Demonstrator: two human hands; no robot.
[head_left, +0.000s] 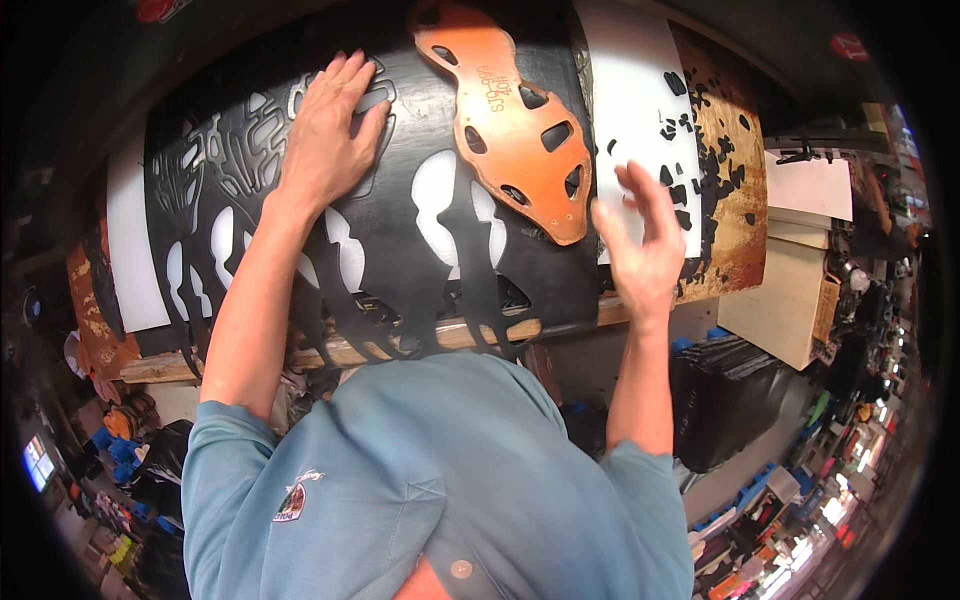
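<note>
From the head camera I see my left hand (330,130) pressed flat, fingers spread and straight, on the black cut-out sheet (400,250) at about eleven o'clock; it grips nothing, only bears down on the sheet's upper part beside a patch of small cut-outs. The sheet covers most of the upper middle, full of pale, bone-shaped openings, and its lower strips hang over the wooden bench edge (450,338) at about six o'clock from the sheet's centre. My right hand (640,245) hangs in the air at about three o'clock of the sheet, open and loosely curled, a little blurred, holding nothing and touching nothing that I can make out. An orange template (510,115) with dark slots lies on the sheet at about one o'clock, its lower tip just beside my right fingers. Behind that hand a white sheet (640,90) with black scraps strewn on it lies against a rusty brown board (735,190) farther toward three o'clock. My own teal shirt (430,480) fills the bottom and hides whatever lies under the bench front. At four o'clock black bags (730,400) stand below a pale wooden box (780,300).
</note>
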